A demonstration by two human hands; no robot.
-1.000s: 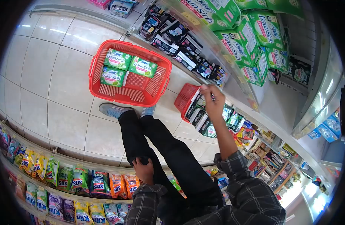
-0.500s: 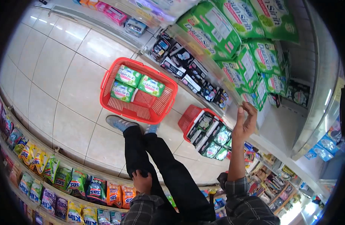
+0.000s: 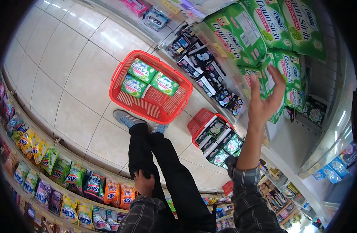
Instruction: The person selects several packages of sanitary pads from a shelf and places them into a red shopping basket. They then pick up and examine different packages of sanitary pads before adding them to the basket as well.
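My right hand (image 3: 265, 101) is raised at the shelf, thumb and fingers curved and apart, with nothing held. Its fingertips overlap the stacked green Daun Sirih sanitary pad packs (image 3: 297, 72) in this view. A larger green pack (image 3: 240, 34) lies just beyond the fingers. Down on the black trouser leg, at the knee, rests my left hand (image 3: 144, 183), its fingers spread over the cloth. A red shopping basket (image 3: 174, 112) stands on the floor in front of my shoes, and in it lie three green-and-white pad packs (image 3: 142, 70).
A second red basket (image 3: 196, 123), filled with dark packs (image 3: 217, 127), stands by the shelf foot. Black packs (image 3: 201, 58) line the lower shelf. Detergent pouches (image 3: 95, 184) fill the shelf on the left. Pale floor tiles (image 3: 75, 83) run between the shelves.
My right hand has moved up and forward from the shelf edge to over the green packs, its fingers opening wider. My left hand stays on the knee. The view has shifted slightly.
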